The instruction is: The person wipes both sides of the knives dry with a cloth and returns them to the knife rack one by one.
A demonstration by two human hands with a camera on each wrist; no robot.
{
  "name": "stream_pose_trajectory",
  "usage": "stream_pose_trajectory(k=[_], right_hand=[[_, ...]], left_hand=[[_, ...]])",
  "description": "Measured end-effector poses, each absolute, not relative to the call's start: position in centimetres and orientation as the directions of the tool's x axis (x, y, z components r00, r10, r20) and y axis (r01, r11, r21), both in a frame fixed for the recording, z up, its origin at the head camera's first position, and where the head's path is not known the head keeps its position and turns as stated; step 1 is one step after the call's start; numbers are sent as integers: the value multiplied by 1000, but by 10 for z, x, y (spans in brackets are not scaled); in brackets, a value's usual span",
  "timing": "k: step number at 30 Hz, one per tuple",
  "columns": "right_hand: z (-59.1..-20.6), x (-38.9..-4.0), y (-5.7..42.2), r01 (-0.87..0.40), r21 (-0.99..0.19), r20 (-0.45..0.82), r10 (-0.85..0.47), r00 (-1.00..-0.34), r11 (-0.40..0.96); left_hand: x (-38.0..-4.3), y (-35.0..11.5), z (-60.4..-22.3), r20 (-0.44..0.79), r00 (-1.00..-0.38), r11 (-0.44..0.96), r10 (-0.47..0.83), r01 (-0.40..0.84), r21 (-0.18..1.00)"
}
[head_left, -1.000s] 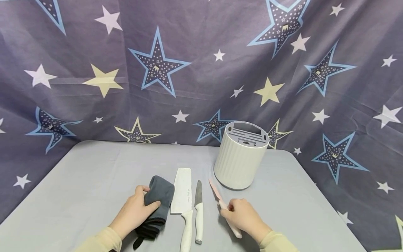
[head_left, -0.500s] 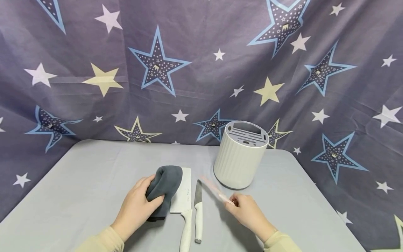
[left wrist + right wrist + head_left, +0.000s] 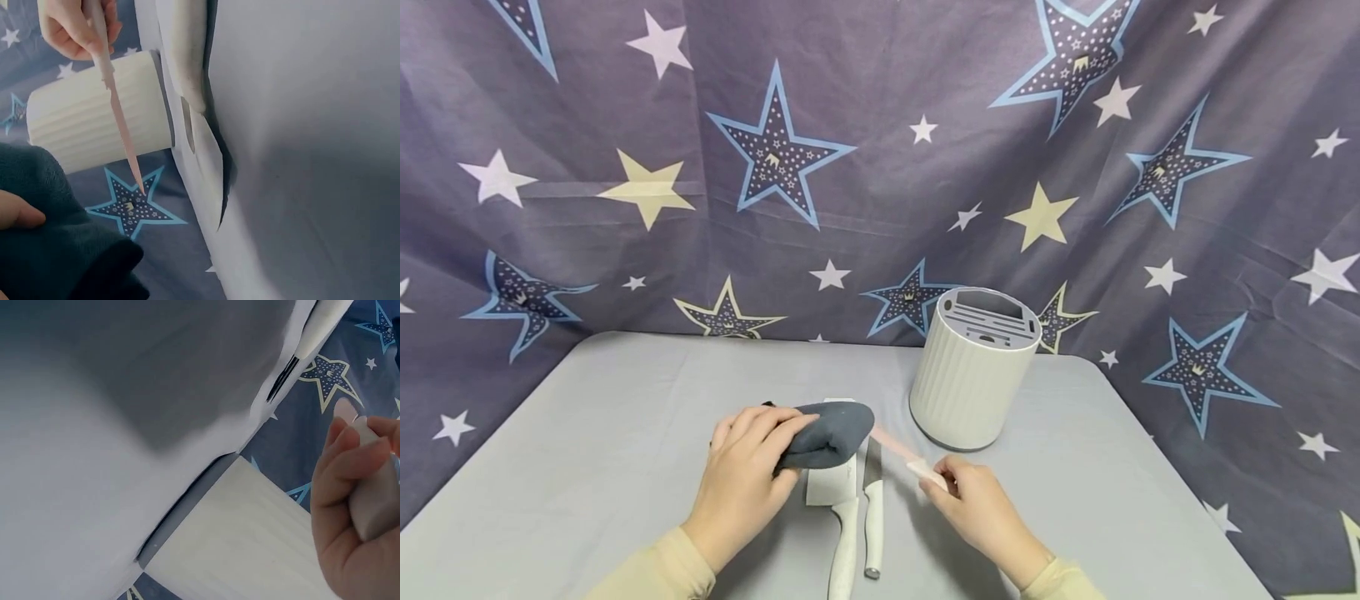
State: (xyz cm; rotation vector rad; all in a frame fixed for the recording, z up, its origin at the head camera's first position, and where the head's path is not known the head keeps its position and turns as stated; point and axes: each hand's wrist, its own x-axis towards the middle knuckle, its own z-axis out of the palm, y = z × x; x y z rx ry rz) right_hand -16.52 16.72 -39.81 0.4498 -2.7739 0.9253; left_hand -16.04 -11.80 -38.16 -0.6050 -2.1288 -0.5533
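My left hand point(image 3: 745, 483) grips a folded dark grey cloth point(image 3: 833, 433) above the table, over the blade of a white-handled cleaver point(image 3: 845, 542). In my right hand point(image 3: 981, 508) is the white handle of a knife with a pink blade point(image 3: 891, 443), raised and pointing left toward the cloth. The left wrist view shows a gap between the pink blade point(image 3: 125, 137) and the cloth point(image 3: 56, 219). A smaller white-handled knife point(image 3: 874, 533) with a grey blade lies right of the cleaver. The cloth hides most of the cleaver's blade.
A cream ribbed knife block point(image 3: 966, 392) with a grey slotted top stands at the back right of the light grey table point(image 3: 647, 417). Behind the table hangs a dark star-patterned curtain point(image 3: 865, 200).
The left hand has lifted the cloth and moved it right, over the cleaver's blade. The right hand has raised the pink-bladed knife from near the table and swung its tip left.
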Motion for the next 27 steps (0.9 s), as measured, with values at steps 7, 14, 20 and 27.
stream_pose_trajectory(k=[7,14,20,27], right_hand=[[-397,-161,161,-374,-506,287,-257,-923,778],[-395,-157,155,-419,-496,346,-270,-899,761],[-392,-156,152,-429,-513,354,-272,-895,744],[-390,-157,147,-436,-537,361,-270,-893,722]], left_hand=[[-163,-111,-376,856,-412,737,313,674,54],[-165,-105,-371,871,-340,711,355,703,-16],[-170,-98,-370,881,-273,689,386,721,-79],[-171,-93,-378,849,-260,688,460,709,-155]])
